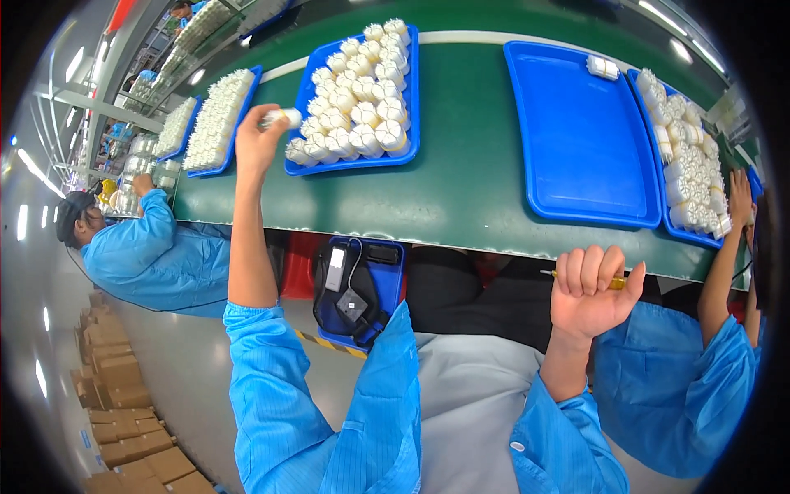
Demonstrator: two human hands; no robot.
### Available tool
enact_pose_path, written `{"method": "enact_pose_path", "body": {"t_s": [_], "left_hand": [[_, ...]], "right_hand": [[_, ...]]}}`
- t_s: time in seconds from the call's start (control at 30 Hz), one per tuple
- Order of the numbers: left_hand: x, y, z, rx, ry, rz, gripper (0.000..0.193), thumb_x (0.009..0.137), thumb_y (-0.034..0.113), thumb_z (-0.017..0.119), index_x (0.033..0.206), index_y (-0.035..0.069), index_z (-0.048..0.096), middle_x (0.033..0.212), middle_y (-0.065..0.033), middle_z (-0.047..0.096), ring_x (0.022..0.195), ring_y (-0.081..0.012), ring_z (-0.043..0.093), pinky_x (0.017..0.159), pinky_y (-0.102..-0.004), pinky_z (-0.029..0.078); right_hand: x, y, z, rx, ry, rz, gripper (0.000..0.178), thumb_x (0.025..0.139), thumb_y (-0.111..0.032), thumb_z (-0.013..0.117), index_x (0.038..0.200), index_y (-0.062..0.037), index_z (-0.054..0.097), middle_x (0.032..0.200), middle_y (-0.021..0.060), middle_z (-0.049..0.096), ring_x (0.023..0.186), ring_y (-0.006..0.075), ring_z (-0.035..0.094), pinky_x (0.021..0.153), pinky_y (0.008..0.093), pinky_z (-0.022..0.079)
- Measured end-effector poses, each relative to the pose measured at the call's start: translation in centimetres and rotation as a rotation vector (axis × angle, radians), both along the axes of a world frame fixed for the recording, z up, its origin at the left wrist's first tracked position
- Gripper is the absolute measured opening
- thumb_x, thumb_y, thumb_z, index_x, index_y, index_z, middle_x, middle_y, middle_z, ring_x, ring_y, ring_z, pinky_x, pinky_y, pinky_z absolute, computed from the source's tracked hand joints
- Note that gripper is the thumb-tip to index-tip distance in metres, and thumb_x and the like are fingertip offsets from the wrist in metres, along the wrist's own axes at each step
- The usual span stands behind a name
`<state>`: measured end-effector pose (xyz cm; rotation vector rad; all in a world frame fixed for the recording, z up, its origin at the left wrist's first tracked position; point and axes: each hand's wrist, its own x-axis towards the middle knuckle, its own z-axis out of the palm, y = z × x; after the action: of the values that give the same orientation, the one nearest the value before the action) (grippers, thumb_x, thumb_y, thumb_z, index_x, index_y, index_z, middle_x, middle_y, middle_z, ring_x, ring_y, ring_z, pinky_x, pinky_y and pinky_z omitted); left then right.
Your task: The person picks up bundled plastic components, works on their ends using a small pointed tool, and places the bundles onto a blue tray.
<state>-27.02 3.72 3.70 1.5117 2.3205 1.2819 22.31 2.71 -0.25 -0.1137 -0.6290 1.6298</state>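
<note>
My left hand (258, 140) is raised at the left side of a blue tray, its fingers closed on a white cylindrical bundle (282, 118). That blue tray (352, 166) is filled with rows of similar white bundles (362, 90), each with a cream-coloured band. Nearer to me, at the table's front edge, my right hand (587, 290) is curled round a small screwdriver (616, 283) with a yellow translucent handle. Its thin metal tip points left, and most of the handle is hidden by my fingers. Beyond this hand lies another blue tray (576, 140) with a single white bundle (602, 67) in its far corner.
A full tray (687, 156) stands at the right, where a co-worker's hand (741, 198) reaches in. More filled trays (218, 119) line the left, near a seated co-worker (156, 247). Below the green table (461, 165) is a blue bin (393, 276) with devices. Cardboard boxes (123, 387) sit on the floor.
</note>
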Motion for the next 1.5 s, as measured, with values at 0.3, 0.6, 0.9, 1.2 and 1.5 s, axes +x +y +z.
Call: {"method": "enact_pose_path", "body": {"t_s": [0.3,0.6,0.9,1.2,1.5], "left_hand": [[-0.1,1.4,-0.7,-0.284,0.077,-0.253,0.036,0.096,0.029,0.054,0.123,0.009,0.066,0.103,-0.017,0.065,0.097,-0.0257,0.062,0.089,-0.0341,0.046],[1.4,3.7,-3.2,-0.167,-0.105,-0.145,0.03,0.093,0.023,0.063,0.112,0.0,0.068,0.092,-0.0021,0.066,0.086,-0.0095,0.057,0.078,-0.0237,0.045],[-1.1,-1.8,-0.2,-0.119,0.014,0.038,0.031,0.091,0.03,0.066,0.097,0.0,0.07,0.076,-0.0042,0.066,0.069,-0.0092,0.056,0.063,-0.026,0.045],[-1.1,-0.8,-1.8,-0.111,-0.112,-0.075,0.037,0.089,0.035,0.066,0.103,0.001,0.07,0.091,-0.0142,0.072,0.087,-0.0222,0.068,0.08,-0.0335,0.051],[-2.6,-1.9,-1.6,0.156,0.055,0.089,0.036,0.089,0.03,0.066,0.107,0.0,0.069,0.098,-0.0132,0.069,0.089,-0.0214,0.064,0.08,-0.0319,0.05]], "right_hand": [[0.3,0.2,-0.2,0.002,-0.023,-0.028,0.054,0.103,-0.048,0.032,0.063,-0.0121,0.034,0.053,-0.0004,0.032,0.047,0.0117,0.027,0.046,0.0278,0.023],[3.1,8.0,2.7,0.213,-0.707,-0.208,0.03,0.096,-0.018,0.056,0.07,-0.0053,0.049,0.062,-0.0018,0.043,0.058,0.0051,0.036,0.051,0.0241,0.026],[-1.3,27.6,6.2,0.497,-1.867,-0.749,0.03,0.081,-0.032,0.064,0.105,-0.013,0.07,0.104,0.0155,0.07,0.098,0.0359,0.066,0.084,0.045,0.052],[2.4,30.3,4.0,0.581,-2.375,-0.757,0.041,0.084,-0.016,0.063,0.124,-0.0129,0.058,0.124,0.0132,0.058,0.107,0.0373,0.061,0.087,0.0482,0.05],[0.7,28.3,4.1,0.598,-2.248,-0.701,0.042,0.08,-0.022,0.067,0.12,-0.0122,0.057,0.113,0.0157,0.065,0.098,0.0369,0.065,0.081,0.0456,0.051]]}}
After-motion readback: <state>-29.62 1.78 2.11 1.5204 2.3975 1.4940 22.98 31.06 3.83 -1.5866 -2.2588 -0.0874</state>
